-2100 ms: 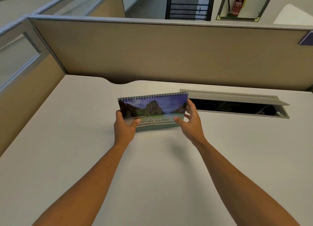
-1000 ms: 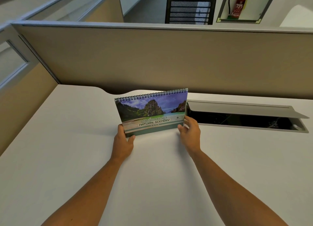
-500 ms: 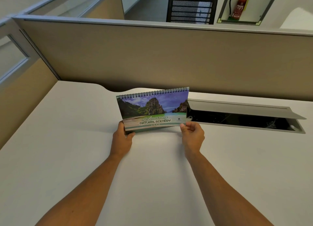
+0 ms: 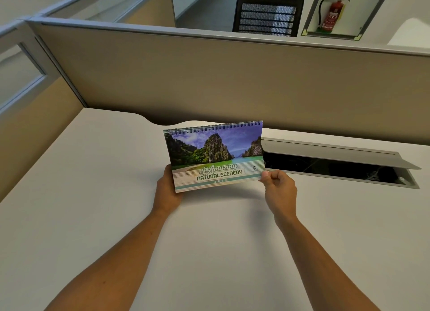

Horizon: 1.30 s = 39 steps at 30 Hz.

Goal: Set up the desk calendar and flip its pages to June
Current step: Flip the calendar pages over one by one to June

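The left hand (image 4: 168,192) cupped the lower left corner of the desk calendar (image 4: 215,156), fingers hidden behind it and the thumb along its edge; the right hand (image 4: 278,186) was curled closed, pinching the lower right corner of the cover between thumb and forefinger; between them the calendar stood roughly upright, spiral binding on top, its lower edge at or just above the white desk (image 4: 93,194), which of the two could not be told; the cover showed a cliff-and-lagoon photograph titled "Amazing Natural Scenery"; just beside its right edge lay the open cable hatch (image 4: 337,161), and behind it the beige partition (image 4: 232,78). As a judgement, the standing-up seemed nearly finished, though whether the base was spread could not be seen; no page had been turned, so all the flipping to June remained.
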Each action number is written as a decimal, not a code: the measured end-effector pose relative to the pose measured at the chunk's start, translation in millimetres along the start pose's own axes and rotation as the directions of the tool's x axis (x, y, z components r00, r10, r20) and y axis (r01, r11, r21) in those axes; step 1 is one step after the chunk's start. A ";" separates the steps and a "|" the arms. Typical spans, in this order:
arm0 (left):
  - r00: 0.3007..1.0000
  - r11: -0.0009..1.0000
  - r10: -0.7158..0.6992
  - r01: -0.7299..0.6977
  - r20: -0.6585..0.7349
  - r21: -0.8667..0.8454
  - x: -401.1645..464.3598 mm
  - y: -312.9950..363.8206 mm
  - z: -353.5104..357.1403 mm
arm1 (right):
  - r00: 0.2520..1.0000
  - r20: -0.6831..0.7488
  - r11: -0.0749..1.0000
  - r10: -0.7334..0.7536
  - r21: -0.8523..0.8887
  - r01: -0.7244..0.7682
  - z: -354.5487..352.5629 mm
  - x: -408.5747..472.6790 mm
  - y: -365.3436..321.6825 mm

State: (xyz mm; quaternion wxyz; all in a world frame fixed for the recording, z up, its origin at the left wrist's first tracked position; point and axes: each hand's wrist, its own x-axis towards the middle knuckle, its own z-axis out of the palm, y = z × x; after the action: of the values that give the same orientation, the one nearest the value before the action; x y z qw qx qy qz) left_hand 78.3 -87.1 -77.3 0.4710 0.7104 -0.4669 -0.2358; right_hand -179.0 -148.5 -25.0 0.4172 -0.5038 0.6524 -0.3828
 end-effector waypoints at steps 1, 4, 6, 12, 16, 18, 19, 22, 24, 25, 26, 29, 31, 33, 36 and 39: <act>1.000 0.999 -0.029 0.029 0.002 -0.026 0.1 -0.5 0.4 | 1.000 -0.002 1.000 -0.014 -0.022 0.014 -2.9 -1.5 -1.3; 0.996 0.993 -0.094 0.094 0.011 -0.078 0.8 4.9 0.9 | 0.999 -0.002 0.995 -0.053 -0.085 0.053 -9.9 -5.7 -5.8; 0.992 0.990 -0.116 0.120 0.047 -0.076 0.2 3.4 -1.3 | 0.999 0.022 0.997 -0.046 -0.054 0.047 -12.9 -8.0 -9.8; 0.980 0.982 -0.186 0.183 0.070 0.037 -1.6 -0.4 -0.5 | 0.976 0.208 0.900 0.071 0.409 -0.152 -33.7 -10.1 -51.0; 0.996 0.988 -0.087 0.089 -0.019 0.127 1.6 5.6 2.4 | 0.944 0.329 0.720 -0.012 0.658 -0.220 -47.7 -5.8 -86.2; 0.998 0.991 -0.070 0.069 0.001 0.117 1.1 7.2 2.3 | 0.934 0.351 0.694 -0.073 0.690 -0.205 -47.5 -0.6 -103.2; 0.997 0.990 -0.076 0.075 0.011 0.122 1.5 7.1 2.6 | 0.931 0.353 0.677 -0.098 0.709 -0.198 -46.3 2.9 -111.2; 0.995 0.990 -0.093 0.089 0.037 0.108 1.2 5.6 2.9 | 0.931 0.345 0.627 -0.121 0.754 -0.197 -39.2 13.5 -132.4; 0.994 0.992 -0.107 0.104 0.038 0.073 1.5 5.5 3.8 | 0.933 0.339 0.601 -0.122 0.773 -0.202 -32.6 20.8 -143.4; 0.993 0.992 -0.115 0.113 0.039 0.059 1.4 5.8 4.0 | 0.935 0.333 0.592 -0.124 0.781 -0.200 -28.9 24.7 -147.9; 0.992 0.992 -0.119 0.117 0.039 0.044 1.3 5.5 4.1 | 0.936 0.328 0.583 -0.126 0.788 -0.197 -24.9 28.4 -151.6; 0.991 0.991 -0.128 0.127 0.041 0.031 1.4 4.4 4.4 | 0.942 0.310 0.579 -0.126 0.794 -0.184 -13.2 36.8 -159.0; 0.991 0.992 -0.126 0.125 0.042 0.035 1.8 2.8 4.5 | 0.948 0.291 0.607 -0.128 0.779 -0.157 -5.6 41.2 -162.7; 0.992 0.992 -0.123 0.121 0.039 0.040 1.9 1.9 4.6 | 0.954 0.266 0.625 -0.136 0.770 -0.126 1.4 45.5 -165.5; 0.992 0.992 -0.118 0.116 0.033 0.047 2.2 0.9 4.9 | 0.952 0.250 0.659 -0.174 0.748 -0.077 7.4 51.0 -167.7; 0.993 0.992 -0.116 0.114 0.031 0.049 2.7 0.2 5.2 | 0.947 0.241 0.731 -0.214 0.682 -0.008 12.7 52.5 -163.6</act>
State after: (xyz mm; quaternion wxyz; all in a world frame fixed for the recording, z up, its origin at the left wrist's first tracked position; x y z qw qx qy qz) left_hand 75.4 -91.8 -79.2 0.4318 0.7429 -0.4384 -0.2634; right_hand -119.5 -233.4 112.6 0.6438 -0.4066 0.3677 -0.5339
